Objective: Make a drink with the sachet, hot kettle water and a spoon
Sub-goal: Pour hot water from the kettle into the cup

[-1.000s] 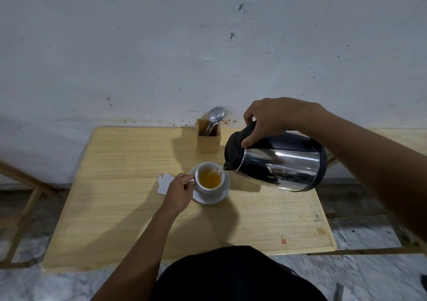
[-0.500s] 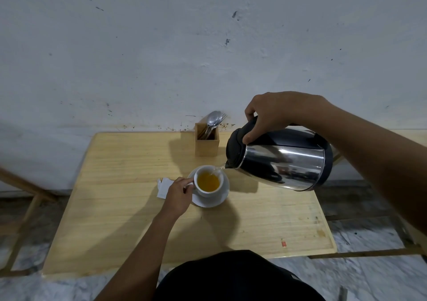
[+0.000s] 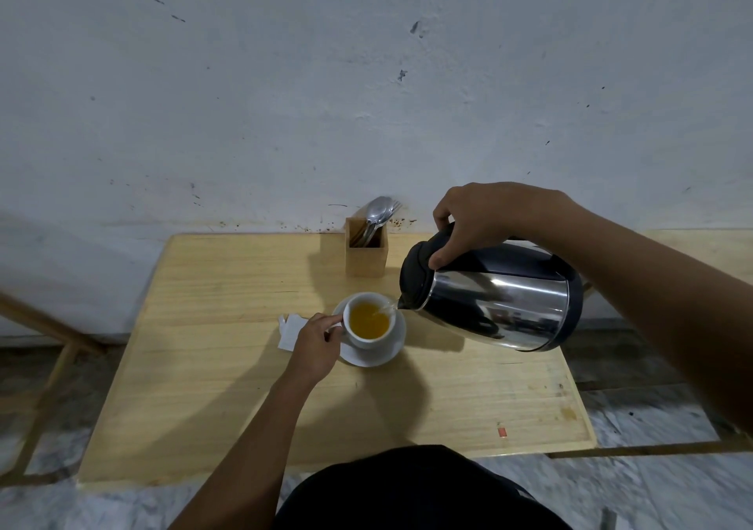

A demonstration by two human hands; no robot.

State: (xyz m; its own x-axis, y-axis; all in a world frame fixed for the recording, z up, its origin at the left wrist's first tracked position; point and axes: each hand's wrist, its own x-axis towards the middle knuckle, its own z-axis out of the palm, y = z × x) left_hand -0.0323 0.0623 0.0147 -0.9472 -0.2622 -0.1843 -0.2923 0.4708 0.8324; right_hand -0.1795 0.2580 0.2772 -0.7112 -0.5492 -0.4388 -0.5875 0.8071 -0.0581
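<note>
A white cup (image 3: 364,341) stands on a white saucer (image 3: 387,356) in the middle of the wooden table (image 3: 203,366) and holds orange-yellow liquid. My left hand (image 3: 315,344) pinches the cup's handle from the left. My right hand (image 3: 485,220) grips the black handle of a steel kettle (image 3: 501,305), tilted with its spout over the cup's right rim; a thin stream of water runs into the cup. A torn white sachet (image 3: 290,328) lies flat just left of my left hand. Spoons (image 3: 377,214) stick out of a wooden holder (image 3: 366,252) behind the cup.
The table stands against a white wall. A small red scrap (image 3: 502,432) lies near the table's front right corner. Wooden frame pieces (image 3: 45,370) stand off the left side over a marble floor. My dark-clothed body fills the bottom centre.
The kettle has stayed tilted over the cup with water still running. The liquid level in the cup has risen a little. My left hand has kept its hold on the handle.
</note>
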